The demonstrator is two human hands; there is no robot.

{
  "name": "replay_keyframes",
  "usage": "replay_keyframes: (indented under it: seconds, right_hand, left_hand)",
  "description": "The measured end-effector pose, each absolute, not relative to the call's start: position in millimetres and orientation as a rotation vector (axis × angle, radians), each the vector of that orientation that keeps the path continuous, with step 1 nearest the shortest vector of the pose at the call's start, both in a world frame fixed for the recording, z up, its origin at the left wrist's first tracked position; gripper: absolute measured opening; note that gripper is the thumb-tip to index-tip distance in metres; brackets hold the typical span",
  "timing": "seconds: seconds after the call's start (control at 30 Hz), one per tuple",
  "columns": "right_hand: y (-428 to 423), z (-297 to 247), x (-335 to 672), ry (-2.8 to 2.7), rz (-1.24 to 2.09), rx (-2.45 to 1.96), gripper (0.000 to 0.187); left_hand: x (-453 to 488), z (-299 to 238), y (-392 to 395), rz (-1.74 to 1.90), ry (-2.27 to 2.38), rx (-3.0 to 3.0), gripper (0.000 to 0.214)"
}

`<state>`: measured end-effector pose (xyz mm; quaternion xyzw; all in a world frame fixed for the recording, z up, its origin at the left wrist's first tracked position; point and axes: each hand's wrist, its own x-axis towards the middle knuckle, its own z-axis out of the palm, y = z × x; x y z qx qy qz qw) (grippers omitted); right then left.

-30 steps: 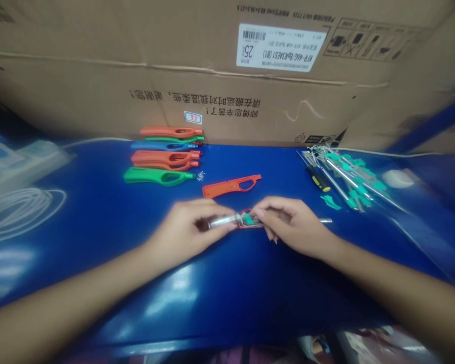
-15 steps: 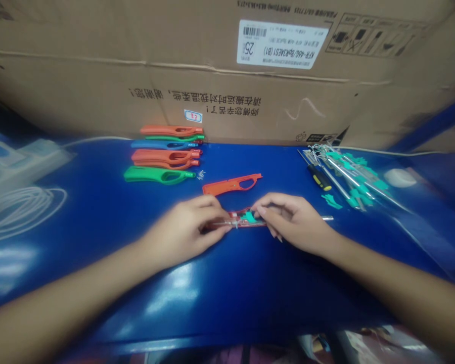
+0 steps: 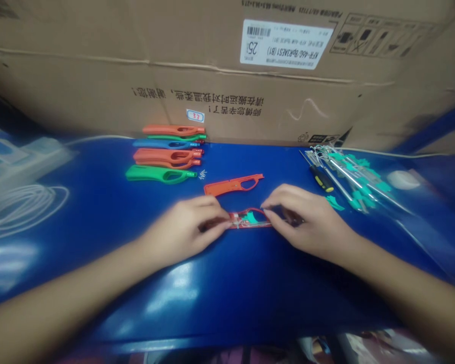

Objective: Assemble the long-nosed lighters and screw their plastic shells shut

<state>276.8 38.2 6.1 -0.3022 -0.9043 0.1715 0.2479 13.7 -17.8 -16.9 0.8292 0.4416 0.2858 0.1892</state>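
A red utility lighter casing half (image 3: 233, 221) lies across the middle of the blue table, its inside facing up. In it sit a green trigger (image 3: 251, 218) and thin wires. My left hand (image 3: 191, 225) pinches its left end, with the fingers covering that end. Over the right end, the fingers of my right hand (image 3: 301, 215) are closed at the trigger loop and hide the tip. Just behind lies the matching orange-red casing half (image 3: 227, 186), flat on the table.
Several orange, green and blue lighter casings (image 3: 161, 174) are stacked at the back left, beside small screws (image 3: 202, 174). Metal tubes with green triggers (image 3: 351, 174) lie at the right, near a screwdriver (image 3: 320, 177) with a black and yellow handle. A cardboard box (image 3: 174, 65) stands behind.
My right hand has shifted right along the casing, and its fingers have changed their hold. More of the trigger loop shows. The left hand stays at its end.
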Motion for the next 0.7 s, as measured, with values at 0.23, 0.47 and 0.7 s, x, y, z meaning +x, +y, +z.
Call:
replay_keyframes:
  seconds: [0.23, 0.47, 0.7]
  right_hand:
    - [31.6, 2.5, 275.9, -2.836, 0.148, -0.784, 0.017]
    - [31.7, 1.2, 274.4, -2.826, 0.158, -0.726, 0.021]
    - [29.7, 3.6, 273.5, -2.931, 0.054, -0.514, 0.043]
  left_hand:
    - [14.7, -16.9, -16.7, 0.847, 1.268, 2.254, 0.015]
    - [15.7, -18.1, -16.5, 0.873, 1.261, 2.242, 0.013]
    - [17.4, -19.2, -17.8, 0.895, 1.285, 2.215, 0.013]
